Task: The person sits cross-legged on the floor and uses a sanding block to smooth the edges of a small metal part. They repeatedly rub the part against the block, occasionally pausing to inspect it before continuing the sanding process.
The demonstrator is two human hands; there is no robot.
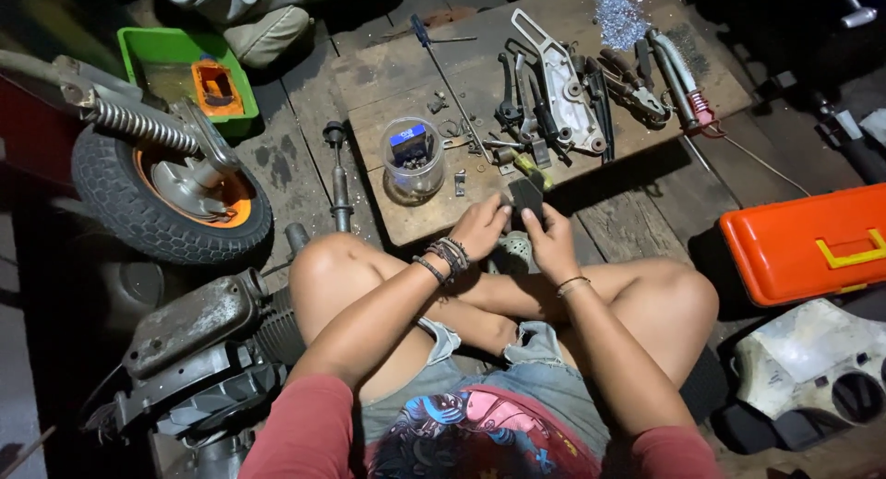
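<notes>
I sit cross-legged on a plank floor. My left hand (480, 225) and my right hand (551, 242) both grip a small flat black part (526, 200), held just above my knees. Right in front of the hands lies a low wooden board (397, 82) with loose metal parts. On it are a clear plastic jar (413, 158) with a blue-and-black item inside, a long screwdriver (449, 77), a silver bracket (565, 82), black levers (526, 101) and small washers.
A small tyre with an orange rim (166, 188) and spring stands at left, an engine block (198, 350) below it. Behind it sits a green tray (175, 54). An orange toolbox (808, 244) and a pale plastic cover (812, 359) lie at right.
</notes>
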